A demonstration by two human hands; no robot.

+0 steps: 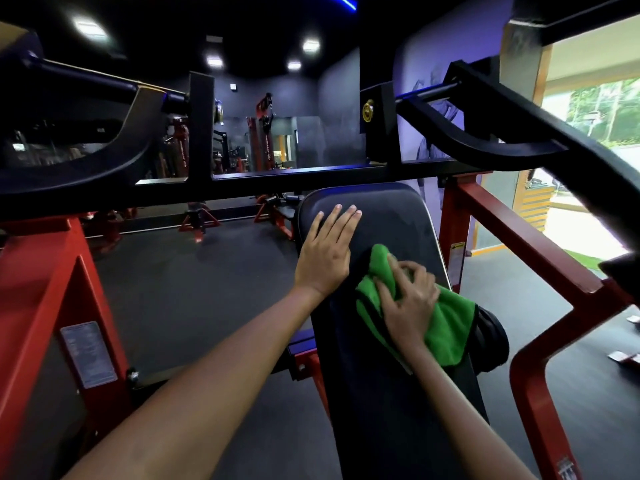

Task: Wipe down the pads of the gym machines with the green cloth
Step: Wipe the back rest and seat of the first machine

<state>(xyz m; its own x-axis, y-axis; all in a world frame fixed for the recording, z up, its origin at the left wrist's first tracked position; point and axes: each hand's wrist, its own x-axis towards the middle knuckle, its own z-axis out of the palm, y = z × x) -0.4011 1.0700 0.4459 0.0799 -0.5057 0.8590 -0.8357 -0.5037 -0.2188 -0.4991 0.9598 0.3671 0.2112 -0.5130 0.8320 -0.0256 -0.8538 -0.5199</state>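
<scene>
A long black back pad (pixel 398 216) of a red-framed gym machine runs from the lower middle up to the centre of the view. My left hand (pixel 325 251) lies flat on its upper left part, fingers straight and pointing up. My right hand (pixel 408 299) presses the bunched green cloth (pixel 450 323) onto the pad's middle right side, its fingers curled into the fabric. The cloth drapes over the pad's right edge.
Red frame bars stand at the left (pixel 52 289) and right (pixel 540 251) of the pad. Black lever arms (pixel 519 140) and a black crossbar (pixel 277 181) pass overhead. A round black roller pad (pixel 491 337) sits under the cloth's right side. Dark rubber floor (pixel 194 278) lies around.
</scene>
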